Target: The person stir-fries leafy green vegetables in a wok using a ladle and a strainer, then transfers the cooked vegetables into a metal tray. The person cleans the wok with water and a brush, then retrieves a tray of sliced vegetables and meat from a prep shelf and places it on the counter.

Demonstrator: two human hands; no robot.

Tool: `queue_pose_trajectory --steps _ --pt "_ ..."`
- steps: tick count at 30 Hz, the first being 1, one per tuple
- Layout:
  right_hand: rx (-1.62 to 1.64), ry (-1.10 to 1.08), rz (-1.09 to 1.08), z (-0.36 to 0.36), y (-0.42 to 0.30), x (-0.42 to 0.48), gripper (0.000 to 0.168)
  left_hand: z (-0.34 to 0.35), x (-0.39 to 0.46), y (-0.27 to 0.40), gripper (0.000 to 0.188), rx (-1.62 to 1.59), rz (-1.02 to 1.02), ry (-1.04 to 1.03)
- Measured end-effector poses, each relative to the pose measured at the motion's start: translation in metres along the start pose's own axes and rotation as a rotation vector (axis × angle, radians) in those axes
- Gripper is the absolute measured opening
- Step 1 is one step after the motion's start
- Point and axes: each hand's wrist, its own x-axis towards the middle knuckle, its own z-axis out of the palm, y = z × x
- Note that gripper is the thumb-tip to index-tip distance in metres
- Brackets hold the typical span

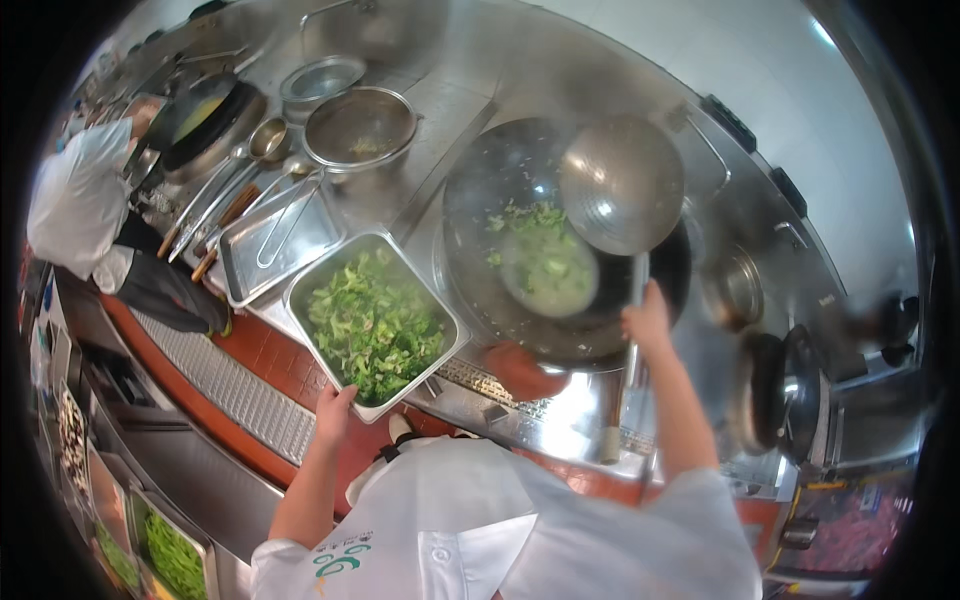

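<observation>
My left hand [335,411] grips the near corner of a rectangular stainless steel pan [452,351]. The pan is tilted and holds chopped leafy greens [371,326]. My right hand [648,321] is closed around the handle of a large round metal skimmer [622,184], whose bowl is raised over the right side of a big wok [480,161]. Chopped greens [551,251] lie in cloudy liquid at the wok's bottom, and bits cling to its wall. Steam blurs part of the wok.
Left of the wok stand a round strainer [360,124] over a pot and a shallow steel tray [281,244]. Ladles [268,139] lie beyond them. A co-worker [86,195] stands at another wok [199,112] on the left. Upright pans [799,394] stand right.
</observation>
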Motion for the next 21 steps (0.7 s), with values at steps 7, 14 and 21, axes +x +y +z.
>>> queue_pose_trajectory --steps 7,14,21 --pt "-0.681 0.248 -0.152 -0.038 0.038 0.097 0.065 -0.003 0.003 -0.012 0.023 -0.010 0.013 0.003" --pt "-0.747 -0.017 -0.235 -0.004 -0.004 0.115 0.069 0.003 -0.003 -0.005 0.022 -0.011 0.054 -0.012" --pt "-0.856 -0.334 -0.497 -0.033 -0.037 0.061 0.079 -0.003 0.003 -0.018 0.021 -0.092 0.071 0.010"
